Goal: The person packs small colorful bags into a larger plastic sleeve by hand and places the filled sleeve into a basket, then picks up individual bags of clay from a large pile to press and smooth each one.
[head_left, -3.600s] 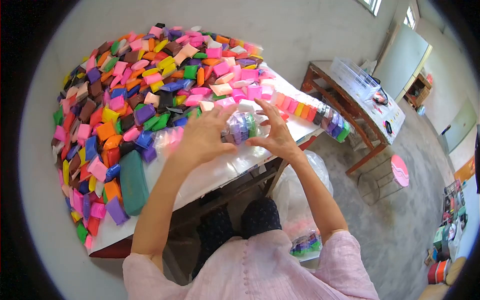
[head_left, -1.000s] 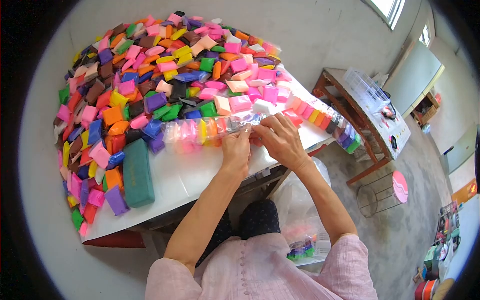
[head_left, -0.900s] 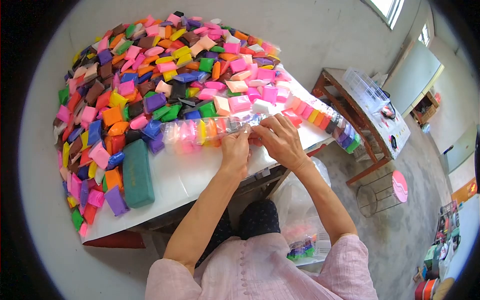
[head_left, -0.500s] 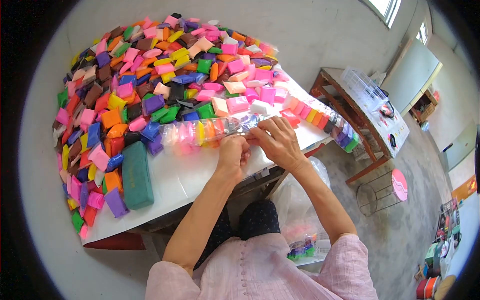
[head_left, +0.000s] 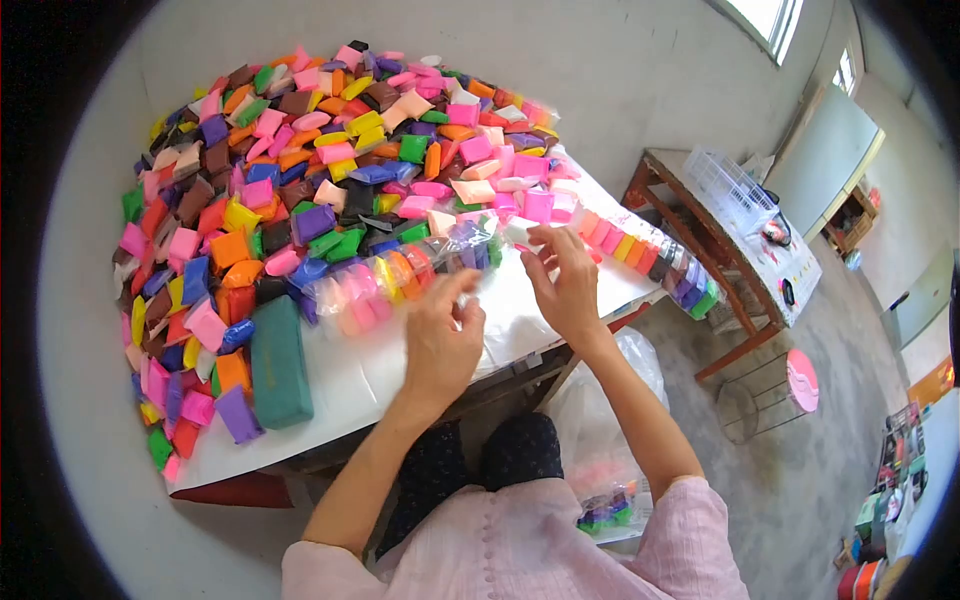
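Observation:
A clear plastic sleeve (head_left: 385,280) filled with a row of coloured packets, from pale pink through yellow and red to purple and green, lies on the white tabletop. Just below its middle is my left hand (head_left: 443,335), fingers apart and slightly blurred, holding nothing. To the right of the sleeve's green end, my right hand (head_left: 562,280) hangs over the table with its fingers apart and nothing in them. A large heap of small coloured packets (head_left: 300,160) spreads behind the sleeve. Another filled sleeve (head_left: 650,255) rests at the table's right edge.
A green box (head_left: 280,362) sits at the left front of the table (head_left: 350,400). Below the table edge hangs or stands a clear bag (head_left: 610,400) with packets. A side table (head_left: 735,290) with a white basket (head_left: 730,180) and a pink-topped stool (head_left: 801,380) stand to the right.
Both hands have let go of the sleeve's right end and opened. My left hand has moved down and left, my right slightly up and right. The sleeve's purple and green packets now show.

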Demonstrator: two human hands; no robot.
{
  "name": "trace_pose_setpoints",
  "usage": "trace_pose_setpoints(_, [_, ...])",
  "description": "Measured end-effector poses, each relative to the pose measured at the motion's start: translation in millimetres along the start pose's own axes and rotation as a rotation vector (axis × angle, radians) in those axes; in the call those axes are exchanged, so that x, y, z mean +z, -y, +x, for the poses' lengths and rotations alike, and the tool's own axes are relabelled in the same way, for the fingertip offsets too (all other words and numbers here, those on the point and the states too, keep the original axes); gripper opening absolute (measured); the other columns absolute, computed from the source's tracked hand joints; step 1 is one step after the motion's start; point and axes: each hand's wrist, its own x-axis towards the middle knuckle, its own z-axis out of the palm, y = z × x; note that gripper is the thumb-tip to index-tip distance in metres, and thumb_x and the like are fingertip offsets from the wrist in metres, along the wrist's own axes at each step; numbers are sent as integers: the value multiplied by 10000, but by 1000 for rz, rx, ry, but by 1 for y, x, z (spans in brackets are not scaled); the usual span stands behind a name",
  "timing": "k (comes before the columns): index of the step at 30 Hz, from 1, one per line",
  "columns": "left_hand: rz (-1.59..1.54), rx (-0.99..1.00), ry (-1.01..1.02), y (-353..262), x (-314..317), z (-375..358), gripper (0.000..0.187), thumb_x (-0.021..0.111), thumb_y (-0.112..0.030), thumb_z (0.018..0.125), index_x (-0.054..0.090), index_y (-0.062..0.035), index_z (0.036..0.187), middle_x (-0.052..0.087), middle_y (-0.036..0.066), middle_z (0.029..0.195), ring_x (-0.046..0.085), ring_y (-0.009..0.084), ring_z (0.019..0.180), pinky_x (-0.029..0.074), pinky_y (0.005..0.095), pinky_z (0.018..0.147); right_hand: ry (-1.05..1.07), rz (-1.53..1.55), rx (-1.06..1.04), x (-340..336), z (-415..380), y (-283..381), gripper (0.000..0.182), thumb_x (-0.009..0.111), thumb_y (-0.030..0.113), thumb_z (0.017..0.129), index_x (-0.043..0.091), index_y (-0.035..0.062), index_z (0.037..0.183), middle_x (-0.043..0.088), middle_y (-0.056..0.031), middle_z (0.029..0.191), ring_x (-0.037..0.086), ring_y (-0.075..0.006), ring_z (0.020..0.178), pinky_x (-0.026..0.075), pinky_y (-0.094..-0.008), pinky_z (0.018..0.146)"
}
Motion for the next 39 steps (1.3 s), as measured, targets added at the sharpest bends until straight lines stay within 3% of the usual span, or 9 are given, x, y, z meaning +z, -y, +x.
trace_pose_setpoints(1, [322, 303, -93, 2, -7, 3, 533, 648, -130, 824, 518, 3, 1323, 647, 145, 1056, 608, 247, 825, 506, 364, 750, 1, 39, 130, 4, 3, 0, 303, 680, 48, 814, 592, 3, 1100, 622, -145, 1012, 656, -286, 844, 538, -373, 644])
trace_pose_setpoints(4, [625, 460, -203, -11, -27, 42, 477, 707, -203, 771, 611, -14, 1199, 636, 195, 1067, 580, 351, 1080, 452, 450, 926, 59, 1, 208, 27, 1, -14, 596, 745, 136, 782, 482, -4, 1298, 602, -191, 1084, 641, -310, 939, 535, -402, 799])
trace_pose_setpoints(7, [586, 308, 186, 25, -23, 64, 491, 701, -282, 803, 596, -53, 1224, 658, 155, 1063, 615, 338, 1046, 472, 460, 895, 73, 33, 284, 46, -1, -21, 778, 792, 224, 767, 396, -6, 1396, 596, -241, 1172, 619, -332, 1034, 510, -419, 877])
trace_pose_setpoints(8, [556, 74, 437, 25, -25, 70, 504, 671, -355, 823, 593, -80, 1238, 654, 163, 1079, 623, 346, 1038, 481, 457, 876, 56, 49, 310, 52, -1, -26, 790, 800, 238, 773, 393, 3, 1408, 593, -247, 1204, 624, -322, 1038, 522, -407, 855])
trace_pose_setpoints(13, [425, -19, 585, 14, -37, 77, 430, 598, -376, 919, 618, -83, 1233, 673, 168, 1070, 635, 338, 1007, 487, 415, 858, 118, 52, 467, 27, 0, -3, 804, 790, 309, 798, 386, 33, 1436, 659, -201, 1156, 651, -272, 945, 523, -377, 815])
trace_pose_setpoints(17, [111, 68, 687, 20, -35, 71, 418, 544, -362, 958, 645, -13, 1166, 678, 189, 1083, 645, 364, 1005, 506, 433, 858, -92, -195, 289, 4, -26, 29, 708, 793, 276, 774, 458, -10, 1329, 662, -194, 1048, 627, -360, 973, 487, -435, 836])
trace_pose_setpoints(22, [88, 90, 608, 20, -30, 72, 420, 536, -333, 968, 642, -5, 1208, 692, 208, 1017, 668, 330, 934, 503, 390, 831, -90, -447, -430, 3, -52, 30, 294, 643, 102, 817, 608, 0, 1091, 592, -137, 1122, 574, -293, 1032, 463, -436, 904])
trace_pose_setpoints(29, [48, 55, 622, 28, -23, 80, 364, 529, -296, 987, 668, 1, 1146, 703, 201, 911, 672, 286, 824, 507, 371, 779, 71, -493, -492, 11, -43, 26, 526, 695, 79, 752, 586, 80, 1266, 561, -72, 1307, 518, -256, 1220, 392, -434, 1033])
trace_pose_setpoints(39, [-122, -9, 561, 50, -13, 87, 350, 565, -300, 975, 675, 22, 1055, 614, 113, 720, 573, 143, 679, 473, 325, 643, 206, -415, -426, 12, -39, 24, 558, 722, 120, 744, 579, 93, 1283, 543, -73, 1345, 481, -263, 1266, 373, -450, 1036])
